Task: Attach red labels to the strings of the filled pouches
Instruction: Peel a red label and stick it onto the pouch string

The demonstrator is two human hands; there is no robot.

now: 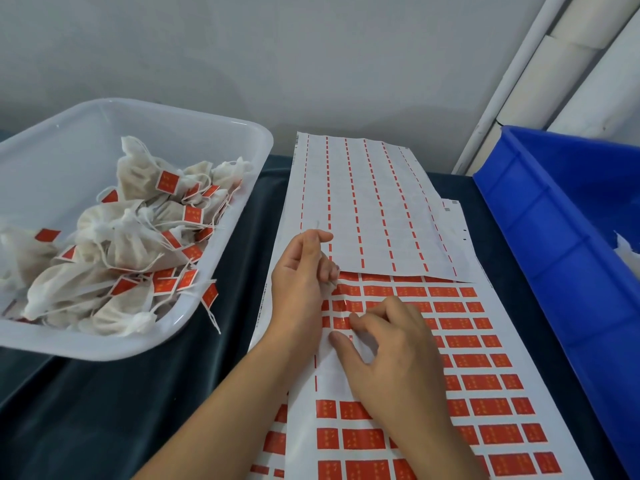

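Picking at labels: the right hand [391, 351], lower centre of the frame, rests on the sheet of red labels [485, 382], forefinger and thumb curled toward each other on the sheet at one label in the left columns; whether the label is already nipped between them I cannot tell.
Left hand: the left hand [301, 275], centre of the frame, fingers curled; a thin white string seems to run up from its fingertips, but it is too faint to be sure that it is gripped.
Label sheet: lies flat on the dark cloth [121, 410], running from centre to the bottom edge; rows of red labels fill it, with a bare patch under the right hand where only thin red dashes remain.
Spent sheet: a used sheet [363, 202], white with red dashed lines, lies over the top end of the label sheet, upper centre.
Pouches: filled pouches [114, 244], pale cloth, tied with white strings, many already carrying red tags, heaped in the clear tub [207, 126] at the left of the frame.
Blue bin: a blue bin [554, 216] at the right edge, something white showing inside it.
Backdrop: a grey wall [277, 46] across the top.
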